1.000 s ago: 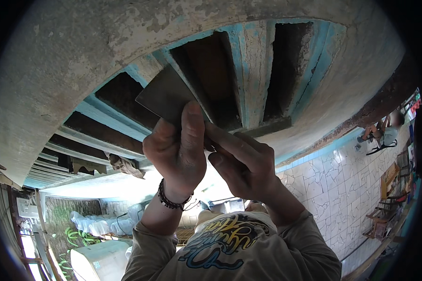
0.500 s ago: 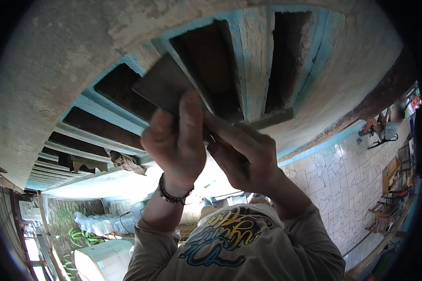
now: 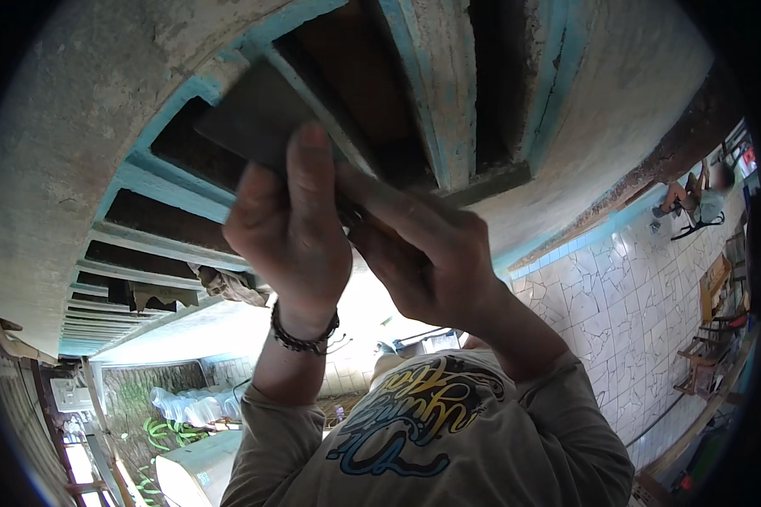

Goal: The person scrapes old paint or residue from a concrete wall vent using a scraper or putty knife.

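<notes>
Gripping a thin grey plate (image 3: 258,114) by its near end with the left hand (image 3: 287,224), thumb pressed flat on the face. Curling the fingers of the right hand (image 3: 431,253) right beside it; can't tell on what, way too dark in there. Holding the plate up in front of the turquoise-edged slats (image 3: 438,93), by a dark gap.

Could slip out pretty easily imo, with just the one end pinched and most of the sheet sticking out past the thumb. Could also catch a corner on a slat and chip off paint, or skin some knuckles on the rough ledge (image 3: 490,184) through a careless swing.

Looking matte and square-cornered on the plate; can't swear to metal. Wearing a dark, beaded-looking bracelet (image 3: 303,340). Farther out, seeing long straight slats with scuffed paint, a crumpled brownish cloth (image 3: 228,286), blotchy cement-like wall (image 3: 101,127), then glossy, crackle-patterned floor tiles (image 3: 583,313).
</notes>
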`<action>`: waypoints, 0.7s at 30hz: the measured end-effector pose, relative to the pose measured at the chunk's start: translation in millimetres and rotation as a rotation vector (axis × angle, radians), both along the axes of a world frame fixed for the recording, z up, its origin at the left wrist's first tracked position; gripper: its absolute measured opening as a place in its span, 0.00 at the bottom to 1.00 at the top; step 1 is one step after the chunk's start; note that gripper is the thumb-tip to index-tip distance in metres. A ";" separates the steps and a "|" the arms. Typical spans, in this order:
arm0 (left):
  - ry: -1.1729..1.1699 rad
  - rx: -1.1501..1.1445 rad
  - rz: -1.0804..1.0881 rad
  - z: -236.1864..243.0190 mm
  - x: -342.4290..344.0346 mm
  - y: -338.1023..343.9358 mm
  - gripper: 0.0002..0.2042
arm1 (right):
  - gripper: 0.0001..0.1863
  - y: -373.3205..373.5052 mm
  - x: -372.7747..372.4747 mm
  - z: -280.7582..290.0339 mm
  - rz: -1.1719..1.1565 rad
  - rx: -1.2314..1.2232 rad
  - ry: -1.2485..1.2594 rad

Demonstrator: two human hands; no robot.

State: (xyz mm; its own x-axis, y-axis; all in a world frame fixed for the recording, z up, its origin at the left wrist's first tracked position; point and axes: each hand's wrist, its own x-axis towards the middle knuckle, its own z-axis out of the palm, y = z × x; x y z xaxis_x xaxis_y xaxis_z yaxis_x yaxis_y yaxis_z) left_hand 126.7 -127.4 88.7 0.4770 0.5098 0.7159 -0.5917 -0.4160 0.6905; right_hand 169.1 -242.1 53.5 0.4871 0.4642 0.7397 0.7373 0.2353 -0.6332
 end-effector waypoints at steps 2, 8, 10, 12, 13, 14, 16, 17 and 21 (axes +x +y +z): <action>0.052 0.099 0.173 -19.0 -2.9 -3.4 0.07 | 0.23 -0.7 -2.8 -16.8 0.012 -0.057 0.018; 0.375 -0.105 0.111 -94.8 -18.3 -19.8 0.09 | 0.24 -16.4 -5.2 -91.7 0.009 -0.063 0.085; 0.515 0.008 0.189 -101.0 -16.7 -17.7 0.10 | 0.24 -17.1 -3.3 -104.3 -0.036 -0.149 0.081; 0.402 -0.055 0.157 -99.7 -15.9 -19.2 0.09 | 0.24 -13.1 -5.4 -102.4 -0.061 -0.126 0.039; 0.407 -0.057 0.155 -100.2 -16.8 -18.9 0.09 | 0.24 -10.5 -6.2 -98.1 -0.058 -0.094 0.045; 0.399 -0.058 0.155 -101.0 -18.1 -17.7 0.09 | 0.24 -10.1 -6.6 -96.4 -0.055 -0.061 0.051; 0.371 -0.055 0.151 -102.4 -15.7 -15.7 0.09 | 0.24 -10.7 -2.4 -110.6 -0.081 -0.087 0.017; 0.399 -0.055 0.211 -112.9 -13.5 -18.1 0.09 | 0.24 -13.7 0.7 -121.9 -0.067 -0.115 0.009; 0.411 -0.007 0.216 -120.6 -13.0 -20.5 0.08 | 0.24 -11.1 8.0 -119.1 -0.060 -0.088 -0.032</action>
State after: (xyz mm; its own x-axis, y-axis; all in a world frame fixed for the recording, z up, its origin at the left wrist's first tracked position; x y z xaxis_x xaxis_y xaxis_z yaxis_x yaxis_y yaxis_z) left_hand 113.7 -147.8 -31.9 0.6027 0.6331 0.4857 -0.1684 -0.4941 0.8529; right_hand 177.1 -253.1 -65.6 0.4931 0.4983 0.7131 0.7686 0.1345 -0.6255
